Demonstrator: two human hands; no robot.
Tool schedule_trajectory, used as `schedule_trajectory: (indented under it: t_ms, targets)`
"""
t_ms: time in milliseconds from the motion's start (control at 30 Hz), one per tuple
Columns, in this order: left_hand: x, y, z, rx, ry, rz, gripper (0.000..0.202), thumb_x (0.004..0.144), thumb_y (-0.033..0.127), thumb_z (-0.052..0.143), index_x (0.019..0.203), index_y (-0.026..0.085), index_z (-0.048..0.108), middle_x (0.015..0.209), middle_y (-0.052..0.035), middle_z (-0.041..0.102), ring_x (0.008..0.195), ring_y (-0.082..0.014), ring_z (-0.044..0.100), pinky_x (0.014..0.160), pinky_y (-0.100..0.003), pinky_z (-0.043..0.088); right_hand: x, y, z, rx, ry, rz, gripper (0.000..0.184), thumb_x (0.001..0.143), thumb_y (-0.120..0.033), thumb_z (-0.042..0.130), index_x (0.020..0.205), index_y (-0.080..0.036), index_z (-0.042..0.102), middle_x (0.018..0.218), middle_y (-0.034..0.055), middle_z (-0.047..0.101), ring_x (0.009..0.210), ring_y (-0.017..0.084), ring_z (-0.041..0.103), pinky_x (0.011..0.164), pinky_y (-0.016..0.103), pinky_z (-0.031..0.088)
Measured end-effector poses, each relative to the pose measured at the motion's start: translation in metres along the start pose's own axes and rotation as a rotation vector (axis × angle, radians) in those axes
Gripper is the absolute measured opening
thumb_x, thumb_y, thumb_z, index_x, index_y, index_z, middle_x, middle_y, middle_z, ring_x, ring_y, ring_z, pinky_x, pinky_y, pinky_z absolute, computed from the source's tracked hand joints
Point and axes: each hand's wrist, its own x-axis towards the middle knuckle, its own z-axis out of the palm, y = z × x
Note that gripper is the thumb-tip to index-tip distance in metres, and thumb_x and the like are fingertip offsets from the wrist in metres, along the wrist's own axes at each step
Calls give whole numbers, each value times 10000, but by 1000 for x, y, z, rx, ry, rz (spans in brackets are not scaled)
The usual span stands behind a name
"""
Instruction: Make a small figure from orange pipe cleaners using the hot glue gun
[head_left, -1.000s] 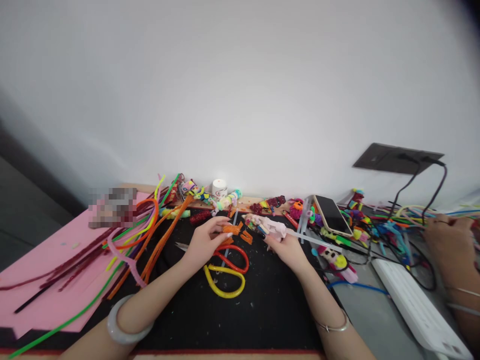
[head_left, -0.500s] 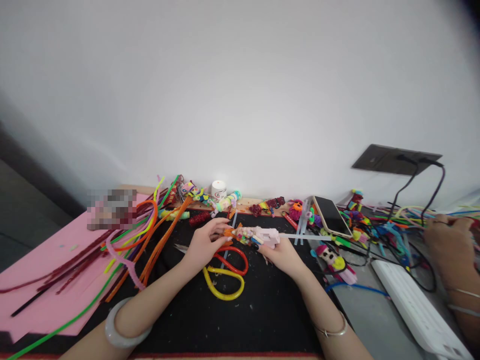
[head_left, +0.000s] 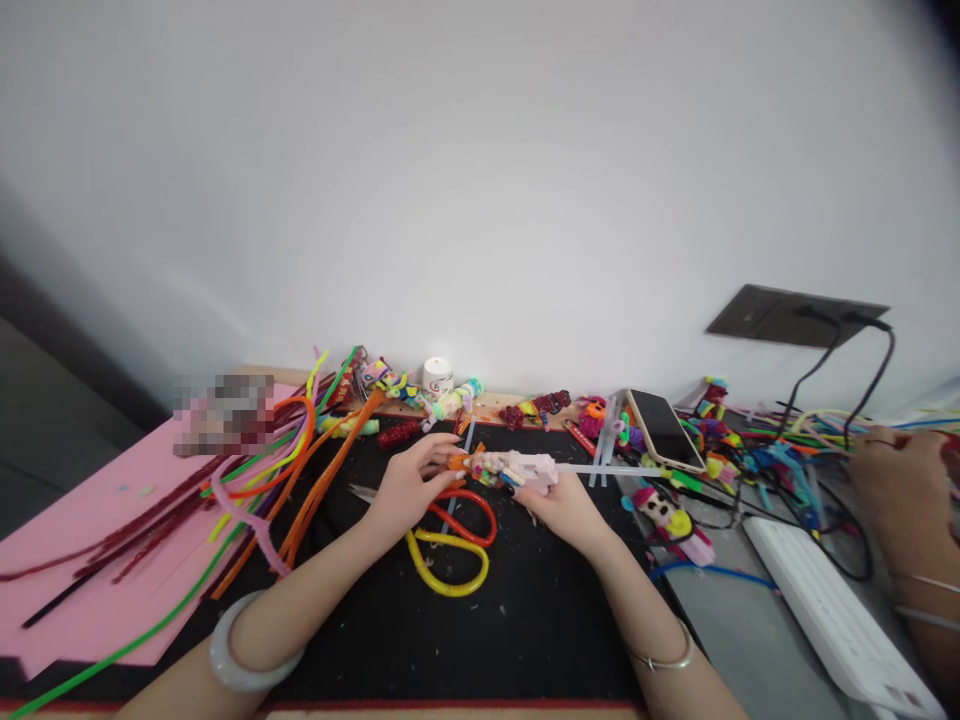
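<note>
My right hand [head_left: 564,505] grips a pink hot glue gun [head_left: 525,470] whose clear glue stick juts out to the right. Its nozzle points left at a small orange pipe-cleaner piece [head_left: 459,462] pinched in the fingers of my left hand [head_left: 409,487]. Both hands hover over a black mat [head_left: 480,610]. Just under them lie scissors with red and yellow handles [head_left: 454,545].
Long pipe cleaners [head_left: 285,480] fan over a pink sheet [head_left: 90,540] at left. Small pipe-cleaner figures and a white jar [head_left: 437,376] line the back edge. A phone [head_left: 664,430], cables and a white power strip [head_left: 825,610] lie right, where another person's hand [head_left: 896,480] works.
My right hand swung the glue gun left until its nozzle met the orange piece held by my left hand. The left hand stayed almost still.
</note>
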Motion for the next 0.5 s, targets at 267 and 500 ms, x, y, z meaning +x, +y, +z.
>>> schedule_trajectory:
  t_ms: [267,500]
  targets:
    - [1,2,-1,6,13,-1,348,730,198,674,1063,167,581,973,-80,724,938,-223,690,870,-407,556,1,1,-3,-32,11,-15,345,764,-238,588,1090,-166,677,636,-7,660,503,138,541,492,229,437]
    - [1,2,-2,18,26,6,369,726,209,684,1079,173,582,989,-82,726,932,-223,694,860,-401,563,2,0,-5,-50,43,-121,379,760,-219,595,1131,-205,672,1028,47,718,896,249,650,803,362,509]
